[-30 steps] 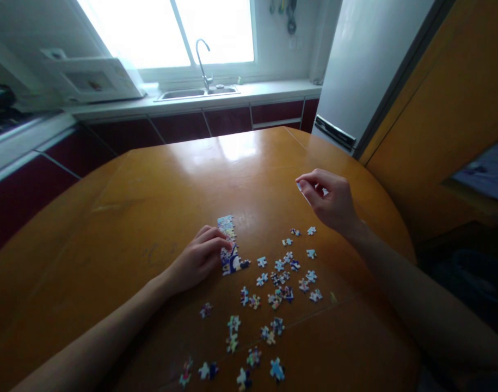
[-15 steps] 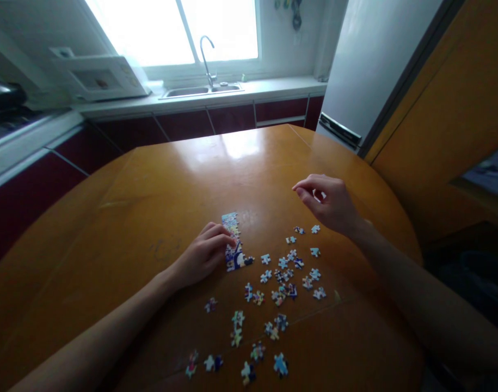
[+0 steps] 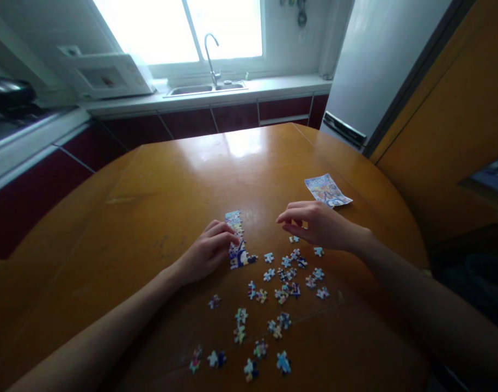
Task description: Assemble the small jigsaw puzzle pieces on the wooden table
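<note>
My left hand [image 3: 210, 247] lies on the table with its fingertips resting on a joined strip of jigsaw puzzle [image 3: 233, 219], partly covering its middle. The strip is a narrow upright column with a short foot toward the right. My right hand [image 3: 314, 222] hovers over the table to the right of the strip, fingers stretched to the left and the thumb below, a small gap between them. No piece shows in it. Under and in front of this hand are loose jigsaw pieces [image 3: 286, 262], including a pale blue piece [image 3: 269, 257] near the strip's foot.
A printed picture sheet [image 3: 327, 189] lies beyond my right hand. More loose pieces, such as a blue one [image 3: 283, 362], spread toward the near edge of the wooden table [image 3: 159, 179]. A counter with a sink [image 3: 191, 90] and a fridge [image 3: 383, 65] stand behind.
My right hand has moved left and nearer, and the picture sheet now shows where it was. My left hand stays on the strip. The whole view has shifted slightly.
</note>
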### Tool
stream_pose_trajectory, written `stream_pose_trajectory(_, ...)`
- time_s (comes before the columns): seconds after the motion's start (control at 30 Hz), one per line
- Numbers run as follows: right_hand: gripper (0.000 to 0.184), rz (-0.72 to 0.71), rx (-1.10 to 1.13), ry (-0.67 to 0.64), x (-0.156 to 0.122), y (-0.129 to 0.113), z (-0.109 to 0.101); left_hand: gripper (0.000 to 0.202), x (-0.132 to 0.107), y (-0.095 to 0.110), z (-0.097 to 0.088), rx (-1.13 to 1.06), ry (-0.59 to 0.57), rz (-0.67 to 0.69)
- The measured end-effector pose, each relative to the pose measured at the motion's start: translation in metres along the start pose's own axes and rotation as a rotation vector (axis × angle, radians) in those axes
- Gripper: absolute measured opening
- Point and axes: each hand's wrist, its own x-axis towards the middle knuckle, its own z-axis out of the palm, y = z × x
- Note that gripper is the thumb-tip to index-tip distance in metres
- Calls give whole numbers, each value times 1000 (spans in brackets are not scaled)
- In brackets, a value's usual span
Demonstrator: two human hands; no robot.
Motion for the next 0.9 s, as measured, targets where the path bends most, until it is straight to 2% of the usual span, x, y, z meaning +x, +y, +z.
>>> stream_pose_trajectory(0.23, 13, -28, 42, -230, -3, -18, -1, 20, 2, 2, -1, -5, 4, -4)
stream_pose_trajectory(0.33, 15, -18, 33, -288, -4, -23, 0, 19, 1, 1, -1, 1, 1, -8)
stream_pose_trajectory(0.63, 15, 3, -6, -238, -4, -16, 2, 19, 1, 0, 0, -10, 3, -23)
stream_pose_trajectory(0.9, 14, 10, -12, -248, -3, -17, 3, 19, 2, 4, -2, -7, -3, -21)
